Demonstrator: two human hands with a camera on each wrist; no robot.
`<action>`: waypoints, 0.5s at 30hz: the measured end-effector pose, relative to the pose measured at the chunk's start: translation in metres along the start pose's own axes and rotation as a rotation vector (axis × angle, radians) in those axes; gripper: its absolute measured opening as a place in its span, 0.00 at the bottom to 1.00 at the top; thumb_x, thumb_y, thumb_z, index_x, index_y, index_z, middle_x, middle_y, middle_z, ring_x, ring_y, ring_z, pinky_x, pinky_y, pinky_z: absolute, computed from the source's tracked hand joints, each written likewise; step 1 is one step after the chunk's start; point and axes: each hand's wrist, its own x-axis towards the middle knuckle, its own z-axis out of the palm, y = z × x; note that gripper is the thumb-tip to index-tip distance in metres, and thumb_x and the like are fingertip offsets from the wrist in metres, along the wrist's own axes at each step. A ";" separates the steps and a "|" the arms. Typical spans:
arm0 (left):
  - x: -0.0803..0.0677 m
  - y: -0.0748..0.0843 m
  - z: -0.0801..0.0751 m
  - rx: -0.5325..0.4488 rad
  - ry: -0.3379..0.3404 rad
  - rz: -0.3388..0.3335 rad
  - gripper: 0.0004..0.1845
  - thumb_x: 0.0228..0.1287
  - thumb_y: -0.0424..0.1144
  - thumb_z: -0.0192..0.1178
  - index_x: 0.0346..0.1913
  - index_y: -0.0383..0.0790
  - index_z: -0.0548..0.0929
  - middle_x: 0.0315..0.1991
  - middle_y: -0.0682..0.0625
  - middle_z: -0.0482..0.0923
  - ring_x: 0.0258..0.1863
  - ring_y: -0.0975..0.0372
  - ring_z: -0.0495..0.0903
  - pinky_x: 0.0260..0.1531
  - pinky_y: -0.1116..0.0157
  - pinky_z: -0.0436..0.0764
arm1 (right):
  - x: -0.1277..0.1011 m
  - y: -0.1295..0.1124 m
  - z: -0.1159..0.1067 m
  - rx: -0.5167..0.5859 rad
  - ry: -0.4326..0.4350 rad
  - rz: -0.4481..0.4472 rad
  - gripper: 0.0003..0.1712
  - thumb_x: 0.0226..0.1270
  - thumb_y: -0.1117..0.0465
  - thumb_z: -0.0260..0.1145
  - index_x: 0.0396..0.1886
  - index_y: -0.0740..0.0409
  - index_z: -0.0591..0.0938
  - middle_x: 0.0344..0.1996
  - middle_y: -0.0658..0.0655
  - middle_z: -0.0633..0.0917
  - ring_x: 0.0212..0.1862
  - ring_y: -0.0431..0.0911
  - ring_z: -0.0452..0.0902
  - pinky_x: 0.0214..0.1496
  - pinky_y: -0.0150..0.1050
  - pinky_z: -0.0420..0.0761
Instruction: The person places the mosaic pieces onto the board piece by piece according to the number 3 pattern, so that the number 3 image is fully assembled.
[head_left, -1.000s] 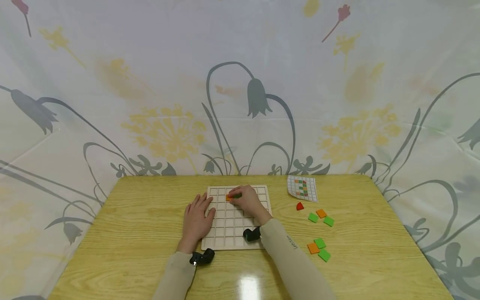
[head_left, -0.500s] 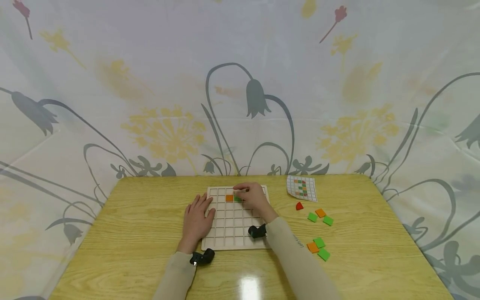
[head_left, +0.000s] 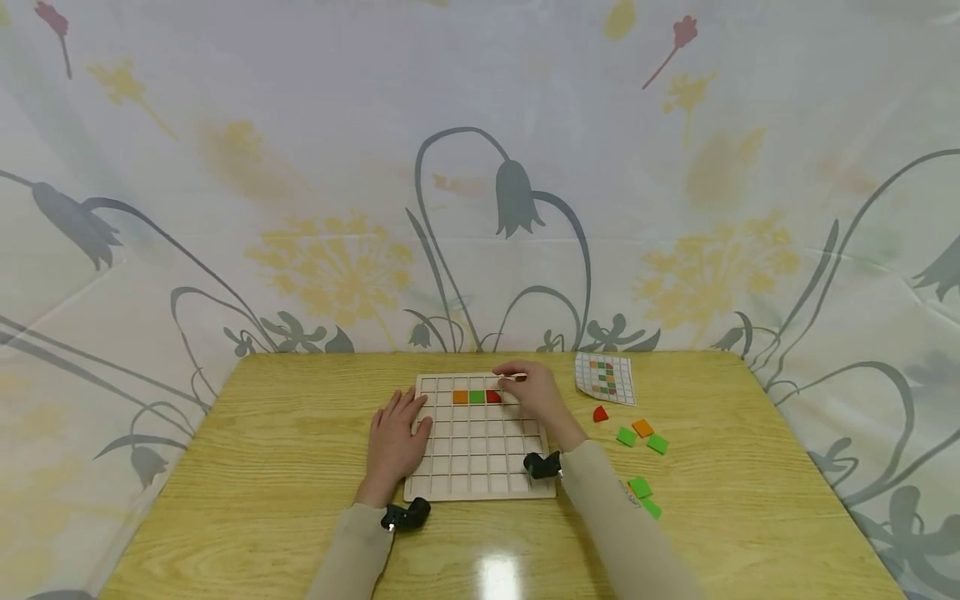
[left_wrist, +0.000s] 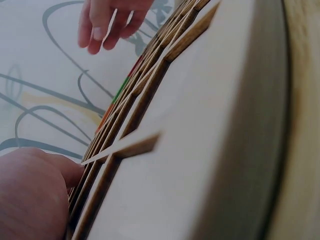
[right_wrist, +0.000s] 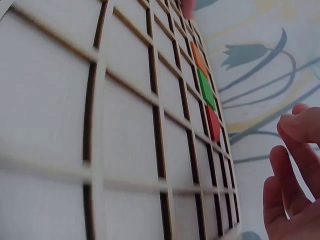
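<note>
A pale wooden grid board lies on the table. In one of its far rows sit an orange square tile, a green square tile and a red piece, side by side. The left hand rests on the board's left edge with its fingers spread. Above the far right part of the board hovers the right hand, just right of the red piece. In the right wrist view its fingers are loosely bent and apart from the board, with nothing visible between them.
A printed grid sheet with a coloured pattern lies right of the board, one corner raised. In front of it are a red quarter-round piece, an orange tile and green tiles. Nearer green tiles are partly behind the right sleeve.
The right hand has moved right, off the orange and green tiles and the red piece, which now show fully in their cells. The left hand has stayed in place.
</note>
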 end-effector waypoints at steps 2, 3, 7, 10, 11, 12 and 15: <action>-0.001 0.001 -0.001 -0.005 0.000 0.001 0.23 0.75 0.44 0.54 0.69 0.39 0.75 0.73 0.43 0.64 0.75 0.47 0.55 0.70 0.39 0.51 | -0.003 0.002 -0.007 -0.028 -0.001 -0.009 0.11 0.67 0.68 0.68 0.47 0.59 0.89 0.49 0.56 0.86 0.51 0.53 0.80 0.55 0.49 0.80; -0.001 0.001 -0.001 -0.007 0.001 0.002 0.23 0.75 0.43 0.54 0.69 0.39 0.75 0.73 0.43 0.64 0.75 0.46 0.55 0.70 0.39 0.51 | -0.005 0.002 -0.011 -0.036 -0.002 -0.009 0.11 0.68 0.67 0.67 0.48 0.59 0.88 0.49 0.56 0.86 0.51 0.53 0.80 0.54 0.49 0.80; -0.001 0.003 -0.003 -0.022 0.003 0.006 0.23 0.75 0.43 0.54 0.68 0.38 0.75 0.73 0.42 0.64 0.75 0.46 0.55 0.70 0.39 0.51 | -0.012 0.005 -0.026 -0.084 0.010 -0.040 0.11 0.69 0.67 0.66 0.48 0.60 0.88 0.48 0.58 0.86 0.51 0.55 0.80 0.55 0.51 0.79; -0.001 0.003 -0.003 -0.026 0.000 0.003 0.24 0.75 0.43 0.53 0.69 0.38 0.75 0.73 0.42 0.63 0.75 0.46 0.54 0.70 0.39 0.51 | -0.018 0.007 -0.037 -0.126 0.027 -0.066 0.11 0.68 0.68 0.67 0.48 0.62 0.88 0.48 0.59 0.86 0.53 0.56 0.79 0.57 0.53 0.78; -0.001 0.003 -0.003 -0.025 -0.002 0.001 0.24 0.75 0.43 0.53 0.69 0.38 0.75 0.74 0.42 0.63 0.75 0.46 0.54 0.70 0.39 0.51 | -0.021 0.008 -0.041 -0.138 0.030 -0.069 0.11 0.68 0.68 0.67 0.48 0.62 0.88 0.48 0.60 0.86 0.53 0.56 0.79 0.57 0.53 0.78; -0.001 0.003 -0.003 -0.024 -0.003 -0.001 0.24 0.75 0.43 0.53 0.69 0.39 0.75 0.74 0.42 0.63 0.75 0.46 0.54 0.70 0.39 0.51 | -0.023 0.009 -0.045 -0.142 0.031 -0.063 0.11 0.67 0.68 0.67 0.48 0.62 0.88 0.49 0.59 0.86 0.53 0.56 0.79 0.57 0.53 0.78; -0.001 0.002 -0.002 -0.018 -0.004 -0.004 0.24 0.76 0.44 0.53 0.69 0.39 0.74 0.74 0.43 0.63 0.75 0.47 0.54 0.70 0.40 0.50 | -0.030 0.017 -0.058 -0.178 0.029 -0.087 0.11 0.67 0.69 0.67 0.48 0.63 0.88 0.49 0.60 0.86 0.52 0.57 0.80 0.56 0.54 0.79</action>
